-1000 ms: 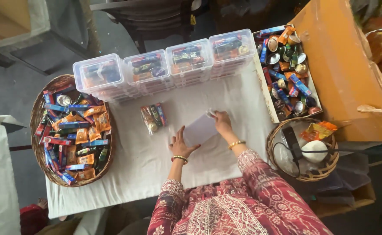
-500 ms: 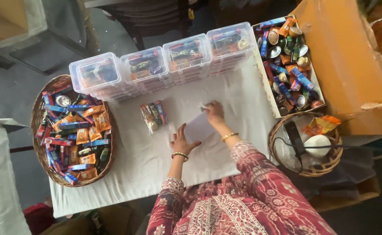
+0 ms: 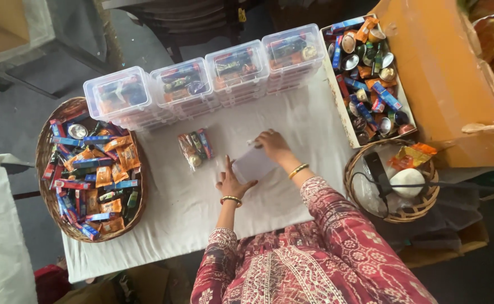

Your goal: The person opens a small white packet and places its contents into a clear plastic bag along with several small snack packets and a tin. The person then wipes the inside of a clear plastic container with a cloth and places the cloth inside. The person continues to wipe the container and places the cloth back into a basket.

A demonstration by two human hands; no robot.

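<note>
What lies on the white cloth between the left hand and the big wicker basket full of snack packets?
In the head view, one small clear packet of sweets lies between the left hand and the wicker basket; otherwise bare cloth.

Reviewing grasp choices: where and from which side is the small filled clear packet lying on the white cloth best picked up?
Probably the filled packet's near short end, from the left hand side. It lies flat and apart from the tubs, long axis running away from the person, with bare cloth around it.

maroon patterned sleeves; beaded bracelet on left hand [image 3: 231,183]; gold bangle on right hand [image 3: 273,146]
</note>
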